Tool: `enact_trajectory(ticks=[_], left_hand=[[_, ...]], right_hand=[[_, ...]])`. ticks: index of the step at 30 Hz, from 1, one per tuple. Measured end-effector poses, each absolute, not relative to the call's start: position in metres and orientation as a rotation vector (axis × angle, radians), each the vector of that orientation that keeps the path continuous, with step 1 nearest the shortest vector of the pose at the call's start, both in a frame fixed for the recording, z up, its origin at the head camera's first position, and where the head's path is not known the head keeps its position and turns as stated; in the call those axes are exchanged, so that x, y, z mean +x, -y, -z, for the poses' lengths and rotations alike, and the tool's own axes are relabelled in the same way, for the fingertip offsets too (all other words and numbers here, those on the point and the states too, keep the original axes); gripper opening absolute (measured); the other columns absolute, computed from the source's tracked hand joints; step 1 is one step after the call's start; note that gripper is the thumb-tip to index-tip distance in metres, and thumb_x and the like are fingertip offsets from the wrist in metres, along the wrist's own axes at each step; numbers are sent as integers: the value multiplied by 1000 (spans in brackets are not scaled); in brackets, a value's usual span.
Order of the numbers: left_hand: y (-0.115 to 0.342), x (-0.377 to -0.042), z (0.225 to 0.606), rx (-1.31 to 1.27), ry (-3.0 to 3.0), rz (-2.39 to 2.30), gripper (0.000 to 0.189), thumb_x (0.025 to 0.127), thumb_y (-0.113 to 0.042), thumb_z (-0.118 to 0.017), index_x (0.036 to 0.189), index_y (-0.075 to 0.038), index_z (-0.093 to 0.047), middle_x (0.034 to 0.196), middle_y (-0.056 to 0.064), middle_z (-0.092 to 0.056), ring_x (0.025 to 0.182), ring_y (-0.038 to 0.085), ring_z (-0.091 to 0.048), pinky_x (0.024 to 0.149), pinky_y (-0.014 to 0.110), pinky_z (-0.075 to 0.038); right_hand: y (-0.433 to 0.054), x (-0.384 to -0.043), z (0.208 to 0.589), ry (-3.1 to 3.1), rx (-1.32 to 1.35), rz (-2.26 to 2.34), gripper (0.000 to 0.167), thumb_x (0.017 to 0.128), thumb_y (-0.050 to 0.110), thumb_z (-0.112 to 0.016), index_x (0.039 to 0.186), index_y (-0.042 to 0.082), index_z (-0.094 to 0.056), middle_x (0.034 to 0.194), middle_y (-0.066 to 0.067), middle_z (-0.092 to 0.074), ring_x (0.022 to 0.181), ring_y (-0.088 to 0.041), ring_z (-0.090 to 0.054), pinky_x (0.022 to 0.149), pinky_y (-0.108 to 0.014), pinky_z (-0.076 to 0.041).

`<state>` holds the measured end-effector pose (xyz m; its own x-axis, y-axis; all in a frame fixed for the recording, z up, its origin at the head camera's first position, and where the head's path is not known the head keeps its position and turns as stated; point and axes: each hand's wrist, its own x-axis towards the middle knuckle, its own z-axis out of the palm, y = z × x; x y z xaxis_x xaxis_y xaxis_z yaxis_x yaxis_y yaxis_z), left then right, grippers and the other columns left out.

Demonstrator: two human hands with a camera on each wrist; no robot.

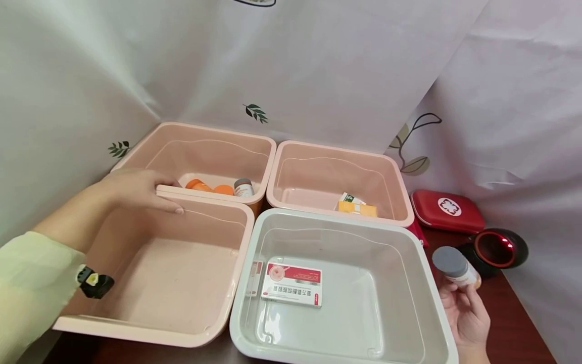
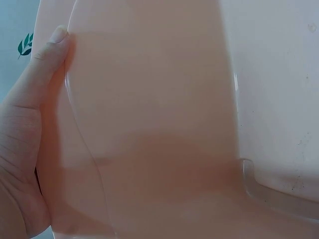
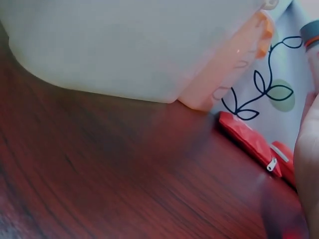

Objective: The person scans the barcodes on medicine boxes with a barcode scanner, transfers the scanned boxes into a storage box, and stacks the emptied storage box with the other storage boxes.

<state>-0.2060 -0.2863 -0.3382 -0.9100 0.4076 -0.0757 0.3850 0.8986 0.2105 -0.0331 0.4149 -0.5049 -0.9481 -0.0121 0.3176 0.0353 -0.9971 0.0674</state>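
My left hand (image 1: 136,188) grips the far rim of the front-left pink bin (image 1: 182,268), its thumb lying along the inner wall in the left wrist view and its fingers over the other side. At the right, my right hand (image 1: 468,316) holds a white pill bottle (image 1: 465,275) with a grey cap, tilted, beside the grey-white bin (image 1: 436,303). The right wrist view catches only the edge of that hand and part of the bottle's grey cap (image 3: 310,32). White-and-red medicine boxes (image 1: 293,284) lie in the grey-white bin.
Behind stand two more pink bins: the left one (image 1: 204,131) has orange-topped bottles (image 1: 198,185) and a grey-capped bottle (image 1: 244,187), the right one (image 1: 336,151) small boxes (image 1: 356,208). A red first-aid case (image 1: 447,210) and a black round container (image 1: 500,250) stand at right.
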Motion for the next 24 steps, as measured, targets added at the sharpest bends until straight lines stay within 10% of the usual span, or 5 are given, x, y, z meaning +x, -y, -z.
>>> enact_trajectory(ticks=[24], left_hand=[[290,-205,340,603,-2952,-295,68,79,-64,-87,128,-17,-76,116,2,-75,103,26,-68,90,56,-50]], right_hand=[[-431,-34,498,278,121,3216,35,108,20,-58,143,18,-57,145,-15,-56,138,-38,-57,107,-44,-52]])
